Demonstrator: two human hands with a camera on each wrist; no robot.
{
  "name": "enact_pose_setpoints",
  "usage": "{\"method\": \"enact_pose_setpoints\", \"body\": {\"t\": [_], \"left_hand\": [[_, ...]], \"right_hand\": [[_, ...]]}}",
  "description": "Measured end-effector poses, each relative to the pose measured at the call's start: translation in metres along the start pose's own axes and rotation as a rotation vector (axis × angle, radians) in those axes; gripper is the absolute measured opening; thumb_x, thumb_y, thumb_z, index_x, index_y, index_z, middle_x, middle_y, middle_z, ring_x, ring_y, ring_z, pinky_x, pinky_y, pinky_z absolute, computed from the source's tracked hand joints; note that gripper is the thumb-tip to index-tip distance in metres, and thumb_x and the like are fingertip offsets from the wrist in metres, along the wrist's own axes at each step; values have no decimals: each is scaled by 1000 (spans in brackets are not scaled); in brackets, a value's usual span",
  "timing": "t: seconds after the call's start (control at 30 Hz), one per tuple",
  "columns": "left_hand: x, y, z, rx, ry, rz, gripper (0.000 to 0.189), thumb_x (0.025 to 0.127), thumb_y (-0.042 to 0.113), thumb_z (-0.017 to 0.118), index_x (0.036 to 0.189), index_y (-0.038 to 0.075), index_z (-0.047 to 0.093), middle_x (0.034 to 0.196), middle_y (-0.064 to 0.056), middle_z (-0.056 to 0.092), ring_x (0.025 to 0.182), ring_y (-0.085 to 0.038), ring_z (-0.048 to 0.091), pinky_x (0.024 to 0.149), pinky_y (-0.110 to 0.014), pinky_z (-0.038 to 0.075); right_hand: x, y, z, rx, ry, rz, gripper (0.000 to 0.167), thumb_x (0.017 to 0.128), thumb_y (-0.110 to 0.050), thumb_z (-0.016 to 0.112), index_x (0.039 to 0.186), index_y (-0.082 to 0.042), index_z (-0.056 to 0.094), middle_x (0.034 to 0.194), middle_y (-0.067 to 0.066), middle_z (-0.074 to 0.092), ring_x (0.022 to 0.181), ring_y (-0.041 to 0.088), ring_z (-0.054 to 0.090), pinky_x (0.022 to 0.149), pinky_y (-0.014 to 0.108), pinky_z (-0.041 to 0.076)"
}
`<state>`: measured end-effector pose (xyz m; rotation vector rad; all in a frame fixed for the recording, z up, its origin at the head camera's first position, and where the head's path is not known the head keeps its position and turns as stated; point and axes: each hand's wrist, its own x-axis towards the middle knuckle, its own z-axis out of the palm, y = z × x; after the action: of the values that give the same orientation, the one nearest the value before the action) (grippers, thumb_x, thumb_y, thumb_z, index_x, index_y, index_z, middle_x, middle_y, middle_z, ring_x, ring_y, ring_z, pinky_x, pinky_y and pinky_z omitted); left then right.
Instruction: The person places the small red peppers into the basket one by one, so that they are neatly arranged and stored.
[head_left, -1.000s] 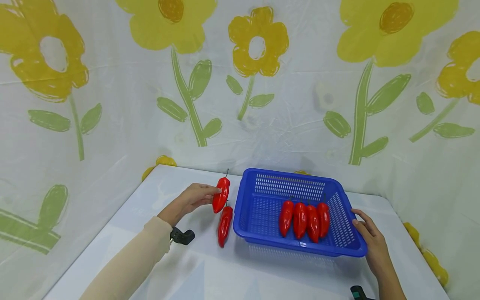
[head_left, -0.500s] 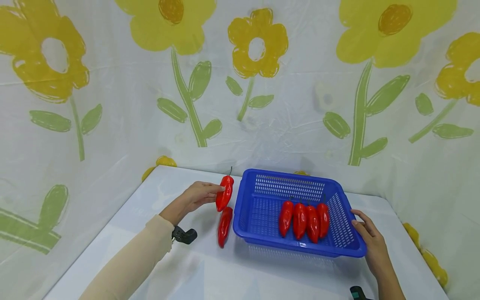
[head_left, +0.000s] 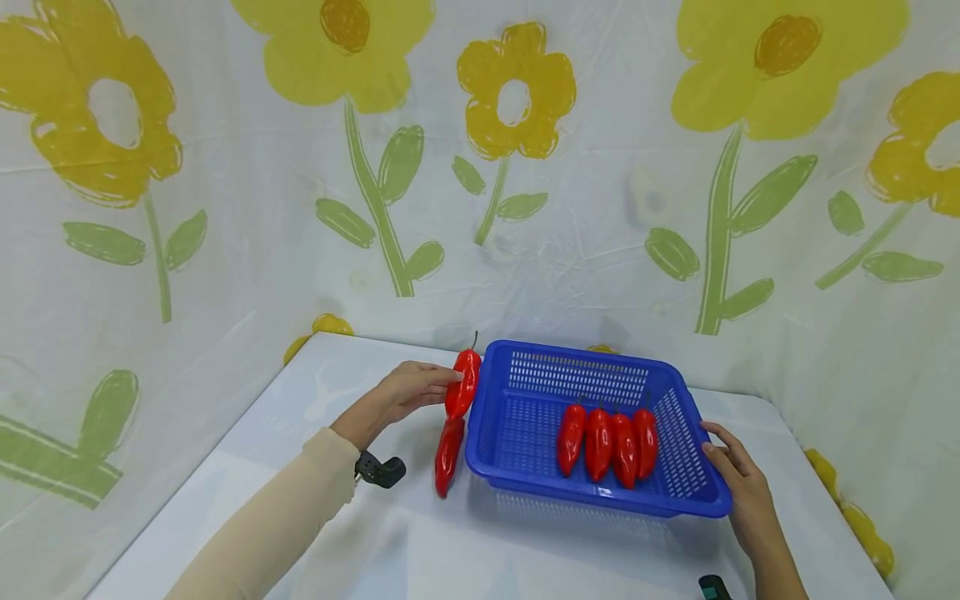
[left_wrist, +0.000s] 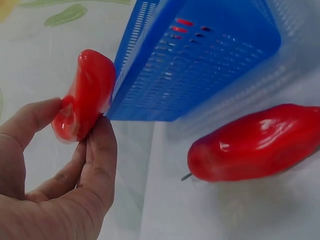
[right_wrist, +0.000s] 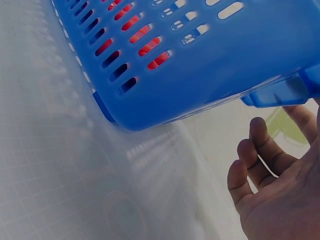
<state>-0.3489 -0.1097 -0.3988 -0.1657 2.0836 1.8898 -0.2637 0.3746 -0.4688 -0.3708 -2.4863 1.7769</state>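
My left hand (head_left: 411,388) pinches a glossy red chili pepper (head_left: 465,390) between thumb and fingers, its dark stem pointing up, beside the left rim of the blue plastic basket (head_left: 486,457). In the left wrist view the held pepper (left_wrist: 89,95) overlaps the basket wall. Another red pepper (head_left: 448,457) lies on the table just below the held one. Inside the basket several red peppers (head_left: 598,446) lie in a row toward the right. My right hand (head_left: 750,492) holds the basket's right rim; in the right wrist view its other fingers (right_wrist: 259,131) hang loosely below the rim.
The white table (head_left: 360,533) ends at the back against a flower-print curtain (head_left: 570,225). A black wrist-camera mount (head_left: 382,471) juts out under the left wrist, and another dark mount (head_left: 712,587) shows by the right forearm.
My left hand has moved right with the pepper, bringing it from the left up to the basket's left rim. The right hand and the basket have stayed in place.
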Motion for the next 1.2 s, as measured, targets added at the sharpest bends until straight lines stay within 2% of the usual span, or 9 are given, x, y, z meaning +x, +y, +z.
{"method": "enact_pose_setpoints", "body": {"t": [0.23,0.47,0.67,0.93,1.07,1.2], "left_hand": [[1,2,10,6,-20,14,53,90,25,76,130,-4,60,119,-16,68,108,-29,68,98,-44,52],[1,6,22,10,-43,28,52,90,25,76,129,-5,61,117,-16,69,108,-29,68,100,-45,50],[4,8,32,13,-82,44,50,91,24,75,128,-6,61,115,-15,69,106,-29,69,103,-49,47],[5,15,42,5,-103,72,46,90,23,76,123,-7,63,111,-15,71,103,-28,70,95,-39,54],[4,19,53,-11,-104,84,46,90,21,76,123,-7,62,110,-15,71,101,-27,71,92,-38,55],[4,24,65,-22,-110,75,45,89,20,77,122,-8,63,110,-16,71,100,-27,71,93,-39,55]], "right_hand": [[0,2,-1,-1,-2,6,61,101,-53,49,155,-29,34,115,-1,51,83,1,63,73,25,60],[-1,2,-2,12,-8,-3,60,101,-54,50,154,-32,35,110,-9,52,84,2,64,73,26,60],[-2,2,-2,2,-7,-20,61,101,-55,49,155,-31,34,118,1,51,84,2,64,72,27,60],[0,4,-1,-4,-14,-54,60,102,-53,47,156,-30,33,130,11,46,85,3,63,71,27,60],[2,4,-1,-7,-20,-66,61,102,-53,47,157,-30,32,135,13,44,87,2,63,72,26,60],[2,3,-1,-4,-22,-66,60,102,-53,47,156,-31,32,132,10,46,86,3,63,72,26,60]]}}
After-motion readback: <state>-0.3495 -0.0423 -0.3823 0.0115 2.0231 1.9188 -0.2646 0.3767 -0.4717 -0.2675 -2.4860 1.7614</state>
